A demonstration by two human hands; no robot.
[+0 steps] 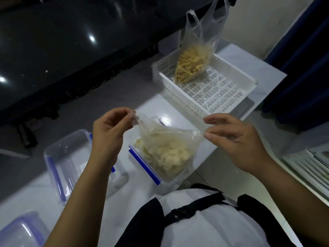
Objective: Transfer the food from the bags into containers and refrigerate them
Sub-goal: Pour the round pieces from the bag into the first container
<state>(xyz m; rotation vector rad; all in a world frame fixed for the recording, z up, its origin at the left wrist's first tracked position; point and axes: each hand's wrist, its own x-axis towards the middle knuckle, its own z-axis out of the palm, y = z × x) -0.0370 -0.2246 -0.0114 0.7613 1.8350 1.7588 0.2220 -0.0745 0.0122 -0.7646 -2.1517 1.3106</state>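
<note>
The left hand (pixel 110 129) pinches one corner of the clear food bag (pixel 163 139); the right hand (pixel 233 139) pinches the opposite corner. The bag hangs over the open clip-lock container (pixel 154 175) at 6 o'clock. Lift both corners evenly so the pale food drops inside. The second bag (pixel 192 65) waits in the white basket (pixel 222 90) at 1 o'clock.

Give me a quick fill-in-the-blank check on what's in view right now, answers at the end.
1. Both hands, left hand and right hand, pinch the clear bag above an open ____.
2. The second bag, holding yellowish strips, sits in the white ____.
3. The container's clips are coloured ____.

Missing words: container; basket; blue
</note>
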